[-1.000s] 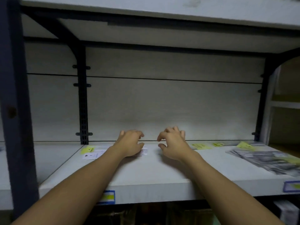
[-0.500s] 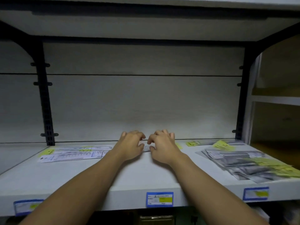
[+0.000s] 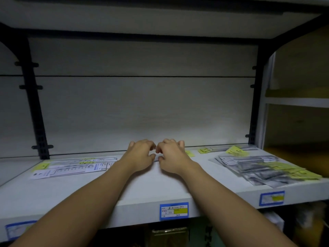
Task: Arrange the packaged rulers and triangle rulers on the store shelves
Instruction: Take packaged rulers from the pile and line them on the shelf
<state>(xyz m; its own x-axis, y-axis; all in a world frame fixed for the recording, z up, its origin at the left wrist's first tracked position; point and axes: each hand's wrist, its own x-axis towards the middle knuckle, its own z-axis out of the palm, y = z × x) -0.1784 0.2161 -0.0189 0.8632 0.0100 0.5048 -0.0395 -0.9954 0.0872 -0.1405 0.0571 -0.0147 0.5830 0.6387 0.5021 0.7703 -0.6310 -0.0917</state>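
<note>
Head view: both forearms reach deep onto a pale store shelf (image 3: 146, 191). The left hand (image 3: 140, 156) and right hand (image 3: 171, 157) sit side by side with curled fingers over a thin packet that is almost wholly hidden; whether they pinch it cannot be told. Packaged rulers (image 3: 74, 166) lie flat just left of the hands. A fanned pile of clear packets (image 3: 263, 168) lies to the right, well apart. Likely risk: a sleeve-less forearm dragging back could skew the left rulers.

Two bare forearms, sleeveless, no rings or watch
</note>
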